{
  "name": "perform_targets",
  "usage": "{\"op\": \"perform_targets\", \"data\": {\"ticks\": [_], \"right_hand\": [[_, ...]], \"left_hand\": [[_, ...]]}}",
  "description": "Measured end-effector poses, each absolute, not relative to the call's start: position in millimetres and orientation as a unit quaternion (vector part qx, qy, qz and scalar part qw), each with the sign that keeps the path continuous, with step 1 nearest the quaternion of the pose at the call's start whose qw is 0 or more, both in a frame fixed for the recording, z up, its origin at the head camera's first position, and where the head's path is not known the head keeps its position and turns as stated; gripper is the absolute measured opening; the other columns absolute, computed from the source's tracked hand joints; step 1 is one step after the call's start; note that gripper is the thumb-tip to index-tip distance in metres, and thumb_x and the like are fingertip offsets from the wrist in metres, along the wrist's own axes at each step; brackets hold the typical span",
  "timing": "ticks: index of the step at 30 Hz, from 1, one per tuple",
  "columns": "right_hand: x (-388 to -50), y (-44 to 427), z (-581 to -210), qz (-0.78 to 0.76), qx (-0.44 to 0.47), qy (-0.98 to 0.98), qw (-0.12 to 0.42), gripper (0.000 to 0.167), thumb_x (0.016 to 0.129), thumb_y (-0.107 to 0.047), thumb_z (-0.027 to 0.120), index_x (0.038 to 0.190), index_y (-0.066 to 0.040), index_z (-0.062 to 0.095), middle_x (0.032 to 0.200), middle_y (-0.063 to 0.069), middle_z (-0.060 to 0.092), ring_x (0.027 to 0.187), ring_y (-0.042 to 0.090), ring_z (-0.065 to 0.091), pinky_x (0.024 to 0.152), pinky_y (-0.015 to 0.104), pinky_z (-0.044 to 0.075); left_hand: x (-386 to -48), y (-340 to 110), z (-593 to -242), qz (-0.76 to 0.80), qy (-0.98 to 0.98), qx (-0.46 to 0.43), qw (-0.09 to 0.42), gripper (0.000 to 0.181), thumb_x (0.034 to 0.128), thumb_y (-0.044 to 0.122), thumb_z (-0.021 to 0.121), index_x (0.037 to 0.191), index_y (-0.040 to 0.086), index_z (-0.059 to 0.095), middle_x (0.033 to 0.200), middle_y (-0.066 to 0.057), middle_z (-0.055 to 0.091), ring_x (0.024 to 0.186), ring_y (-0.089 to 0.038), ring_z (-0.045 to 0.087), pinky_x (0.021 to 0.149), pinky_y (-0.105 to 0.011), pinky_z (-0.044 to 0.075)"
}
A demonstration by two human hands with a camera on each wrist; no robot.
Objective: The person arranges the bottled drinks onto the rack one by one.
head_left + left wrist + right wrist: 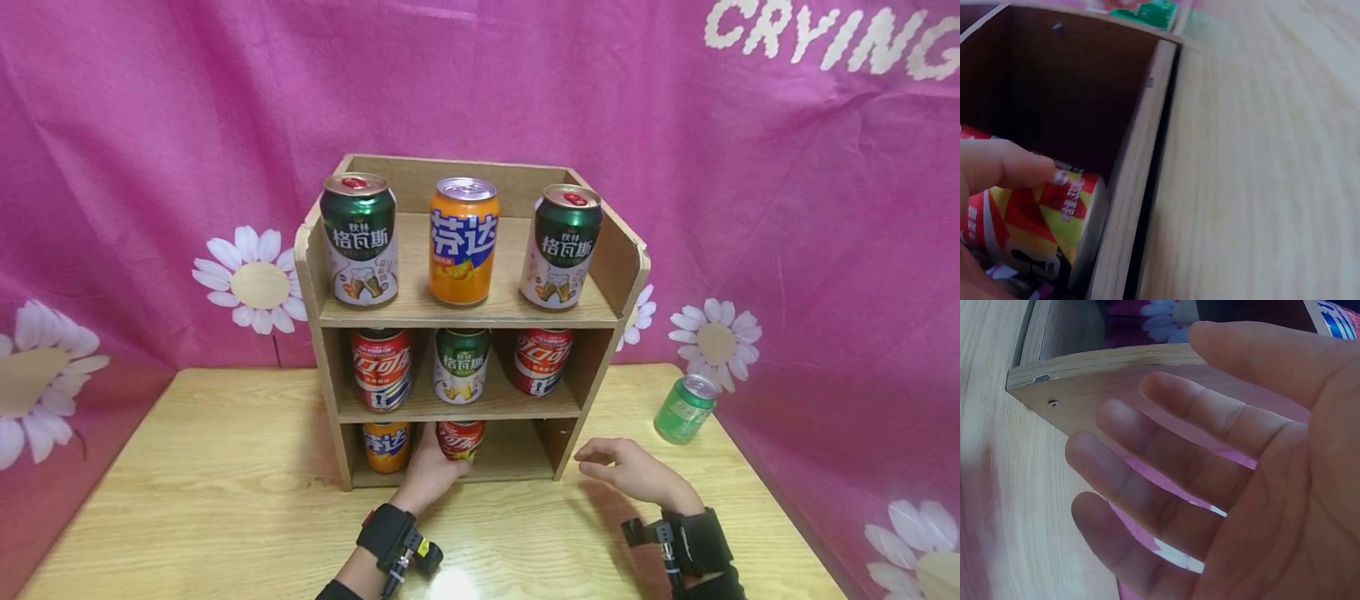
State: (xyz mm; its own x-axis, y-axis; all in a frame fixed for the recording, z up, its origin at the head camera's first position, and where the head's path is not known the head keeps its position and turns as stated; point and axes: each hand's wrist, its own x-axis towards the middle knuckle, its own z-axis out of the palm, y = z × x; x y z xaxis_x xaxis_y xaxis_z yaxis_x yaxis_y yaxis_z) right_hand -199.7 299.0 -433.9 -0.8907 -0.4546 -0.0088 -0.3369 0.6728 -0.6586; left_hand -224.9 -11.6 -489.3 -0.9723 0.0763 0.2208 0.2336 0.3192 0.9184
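My left hand (431,475) reaches into the bottom level of a small wooden shelf (468,315) and grips a red soda can (461,440). In the left wrist view the red and yellow can (1041,219) stands on the shelf board, one finger across its side. An orange soda can (387,448) is just left of that hand. To the right of the shelf, my right hand (633,471) hovers with loosely bent fingers and nothing in it. Its palm and spread fingers (1160,450) show in the right wrist view, near the shelf's side panel.
A green can (684,410) stands on the table (225,467) at the right. The top level carries an orange can (463,242) between two green-and-white cans (360,242). On the middle level a green-and-white can (461,367) stands between two red cans (381,369). Pink cloth (480,75) hangs behind.
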Motion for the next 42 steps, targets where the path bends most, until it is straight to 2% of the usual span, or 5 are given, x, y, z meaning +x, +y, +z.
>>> {"op": "perform_targets", "data": {"ticks": [5, 13, 24, 33, 42], "right_hand": [[-198.7, 299.2, -433.9, -0.340, -0.216, 0.911, 0.084, 0.024, 0.094, -0.025, 0.059, 0.105, -0.005, 0.065, 0.100, 0.010, 0.067, 0.092, 0.015, 0.062, 0.078, 0.029, 0.049], [-199.3, 299.6, -434.9, -0.347, -0.215, 0.909, 0.088, 0.026, 0.094, -0.025, 0.060, 0.107, -0.003, 0.064, 0.101, 0.010, 0.067, 0.092, 0.016, 0.062, 0.077, 0.028, 0.050], [-199.4, 298.3, -433.5, -0.349, -0.216, 0.908, 0.088, 0.026, 0.094, -0.024, 0.060, 0.107, -0.002, 0.064, 0.101, 0.009, 0.067, 0.093, 0.019, 0.062, 0.077, 0.028, 0.050], [-199.9, 298.2, -434.6, -0.348, -0.214, 0.909, 0.087, 0.026, 0.094, -0.024, 0.059, 0.108, -0.003, 0.065, 0.101, 0.009, 0.067, 0.092, 0.017, 0.062, 0.077, 0.028, 0.049], [-200.5, 298.8, -434.2, -0.351, -0.220, 0.906, 0.088, 0.025, 0.094, -0.022, 0.059, 0.108, -0.003, 0.064, 0.101, 0.008, 0.067, 0.092, 0.018, 0.062, 0.076, 0.027, 0.049]], "left_hand": [[-227.7, -13.0, -491.4, -0.589, -0.803, -0.090, 0.025, 0.084, 0.0656, -0.002, 0.072, 0.139, -0.001, 0.030, 0.122, -0.022, 0.052, 0.112, -0.037, 0.051, 0.095, -0.051, 0.039], [-225.6, -10.3, -494.3, -0.534, -0.837, -0.088, 0.081, 0.082, 0.0653, 0.007, 0.078, 0.134, -0.003, 0.034, 0.115, -0.022, 0.057, 0.106, -0.037, 0.055, 0.090, -0.049, 0.044], [-229.6, -14.3, -495.3, -0.554, -0.827, -0.091, 0.033, 0.079, 0.0714, 0.011, 0.077, 0.137, -0.001, 0.034, 0.122, -0.021, 0.053, 0.114, -0.037, 0.050, 0.095, -0.051, 0.040], [-229.8, -11.5, -497.8, -0.539, -0.834, -0.084, 0.078, 0.079, 0.0667, 0.009, 0.079, 0.133, -0.002, 0.038, 0.119, -0.020, 0.055, 0.111, -0.036, 0.052, 0.093, -0.048, 0.041], [-230.3, -19.2, -491.0, -0.586, -0.803, -0.105, 0.021, 0.079, 0.0710, 0.005, 0.076, 0.137, 0.000, 0.034, 0.124, -0.022, 0.051, 0.116, -0.037, 0.048, 0.097, -0.051, 0.038]]}}
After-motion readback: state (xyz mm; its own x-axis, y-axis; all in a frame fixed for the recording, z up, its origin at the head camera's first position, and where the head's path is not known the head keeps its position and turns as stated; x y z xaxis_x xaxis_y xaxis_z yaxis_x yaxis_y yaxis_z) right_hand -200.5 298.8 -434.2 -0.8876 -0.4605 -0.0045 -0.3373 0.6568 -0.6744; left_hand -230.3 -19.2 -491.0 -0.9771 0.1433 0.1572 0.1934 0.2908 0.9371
